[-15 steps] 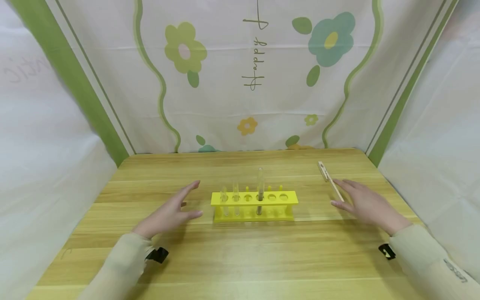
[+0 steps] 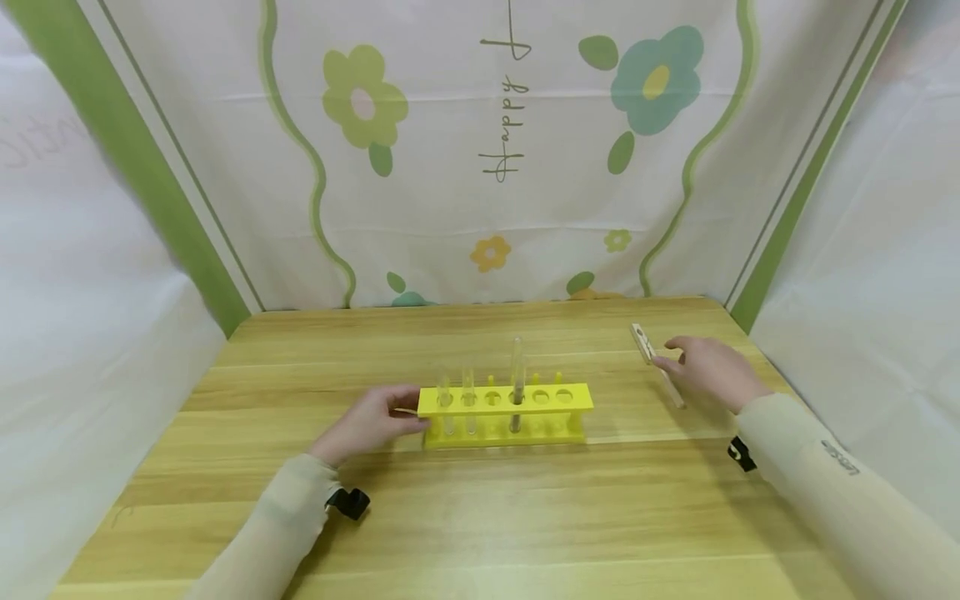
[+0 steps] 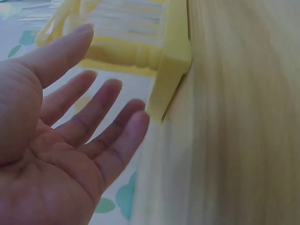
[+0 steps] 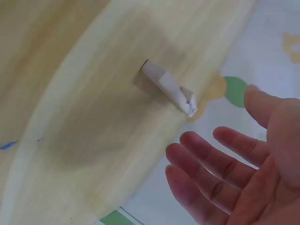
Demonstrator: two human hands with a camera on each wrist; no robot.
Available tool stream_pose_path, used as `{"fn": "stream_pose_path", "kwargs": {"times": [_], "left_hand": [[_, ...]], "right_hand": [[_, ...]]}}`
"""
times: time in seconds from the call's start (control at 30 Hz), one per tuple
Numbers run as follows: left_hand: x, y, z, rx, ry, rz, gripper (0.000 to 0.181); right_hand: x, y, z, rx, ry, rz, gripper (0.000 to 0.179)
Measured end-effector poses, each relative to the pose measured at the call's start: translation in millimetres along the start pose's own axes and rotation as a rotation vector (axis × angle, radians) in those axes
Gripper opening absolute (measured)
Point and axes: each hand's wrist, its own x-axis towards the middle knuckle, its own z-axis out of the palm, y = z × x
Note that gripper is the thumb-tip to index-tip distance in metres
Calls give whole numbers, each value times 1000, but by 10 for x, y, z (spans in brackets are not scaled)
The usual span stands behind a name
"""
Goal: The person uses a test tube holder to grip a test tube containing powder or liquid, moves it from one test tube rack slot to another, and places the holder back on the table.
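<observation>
A yellow test tube rack (image 2: 491, 402) stands on the wooden table. Two clear test tubes (image 2: 468, 385) sit in its left holes; a taller test tube (image 2: 517, 367) with dark contents is right of the middle. My left hand (image 2: 371, 423) is at the rack's left end, thumb toward its near side, fingers spread and loosely bent in the left wrist view. To the right lies a wooden test tube holder (image 2: 642, 343), its long handle pointing toward me. Over that handle hovers my right hand (image 2: 712, 371), fingers relaxed and apart from the wood in the right wrist view.
White cloth (image 2: 442, 192) printed with flowers hangs behind the table, and plain white cloth (image 2: 862, 275) hangs at the sides. Wooden tabletop (image 2: 480, 517) stretches in front of the rack. A black camera mount (image 2: 349, 503) shows at my left wrist.
My left hand has moved right, up to the rack's left end. My right hand has shifted left and away from me, over the wooden holder. Rack and holder lie as before.
</observation>
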Motion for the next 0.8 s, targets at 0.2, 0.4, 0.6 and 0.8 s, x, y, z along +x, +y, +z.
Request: {"fn": "stream_pose_path", "kwargs": {"times": [0.2, 0.4, 0.6, 0.8], "left_hand": [[33, -11, 99, 18, 7, 14, 20], [45, -13, 165, -33, 29, -6, 29], [61, -36, 169, -50, 19, -16, 28], [65, -39, 170, -65, 6, -22, 27]], "right_hand": [[196, 23, 26, -48, -35, 67, 71], [360, 6, 82, -56, -66, 120, 64], [455, -5, 155, 2, -75, 183, 59], [490, -14, 219, 21, -81, 203, 43]]}}
